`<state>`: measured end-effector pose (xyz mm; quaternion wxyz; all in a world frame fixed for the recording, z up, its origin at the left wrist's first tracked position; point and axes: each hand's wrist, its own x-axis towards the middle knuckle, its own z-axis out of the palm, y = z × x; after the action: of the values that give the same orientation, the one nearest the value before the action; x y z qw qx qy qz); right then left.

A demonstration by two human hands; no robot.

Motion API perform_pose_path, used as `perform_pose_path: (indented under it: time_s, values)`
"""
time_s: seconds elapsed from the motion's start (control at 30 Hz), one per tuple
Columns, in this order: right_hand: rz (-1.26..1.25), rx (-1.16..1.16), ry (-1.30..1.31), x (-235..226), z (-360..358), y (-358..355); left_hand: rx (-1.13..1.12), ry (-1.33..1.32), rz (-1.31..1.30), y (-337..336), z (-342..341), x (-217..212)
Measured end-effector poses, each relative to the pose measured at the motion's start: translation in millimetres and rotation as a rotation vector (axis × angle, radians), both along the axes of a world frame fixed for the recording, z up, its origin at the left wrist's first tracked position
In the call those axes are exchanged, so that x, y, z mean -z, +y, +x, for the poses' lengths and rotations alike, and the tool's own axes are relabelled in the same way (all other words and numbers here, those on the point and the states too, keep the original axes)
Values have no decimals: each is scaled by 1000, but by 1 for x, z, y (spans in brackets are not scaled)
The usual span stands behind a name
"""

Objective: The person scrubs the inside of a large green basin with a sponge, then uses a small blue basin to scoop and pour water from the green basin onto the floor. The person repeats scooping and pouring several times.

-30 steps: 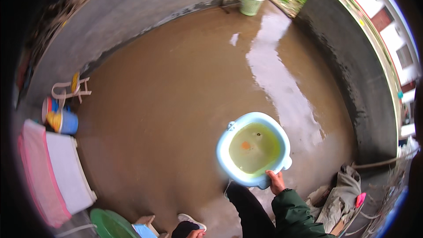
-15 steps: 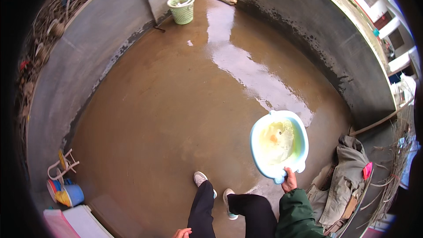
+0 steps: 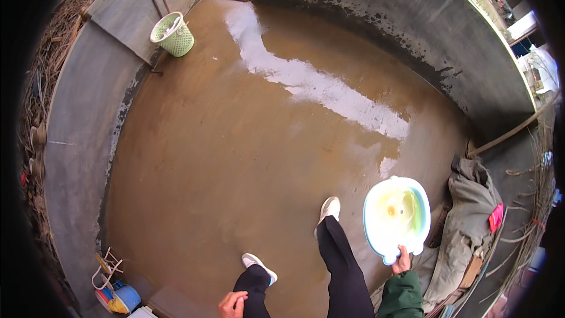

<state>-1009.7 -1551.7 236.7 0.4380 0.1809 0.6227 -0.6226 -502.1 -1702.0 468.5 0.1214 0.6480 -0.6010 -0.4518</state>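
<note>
My right hand grips the near rim of a light blue plastic basin with a pale yellow-green inside. Some clear liquid and a small orange patch show in it. The basin hangs above the wet floor to the right of my legs, its inside facing up. At the lower edge, beside my dark trouser leg, is my left hand. Its fingers are loosely curled, and I see nothing in them.
A brown wet floor with a shiny water streak lies between grey walls. A green lattice basket stands far left. Grey-brown cloth covers a pile at right, beside dry twigs. A small chair frame and a blue bucket are near left.
My feet have stepped, the right one now further ahead. The basin has shifted right and nearer to me, still in my right hand. More of my left hand shows, and the view has turned.
</note>
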Motion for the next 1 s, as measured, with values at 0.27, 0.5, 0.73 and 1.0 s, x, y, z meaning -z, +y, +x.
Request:
perform_pose_path:
  time_s: [0.27,0.5,0.73,1.0]
  values:
    - [107,-139,227,-10,-196,-41,-205,-172,-130,-91,-83,22]
    - [212,-380,397,68,-294,-252,-525,-168,89,-63,-55,70]
    - [9,-666,414,186,-211,-533,-673,-223,319,-81,-86,78]
    - [-61,-874,104,170,-78,-723,-843,-194,390,-150,-163,45]
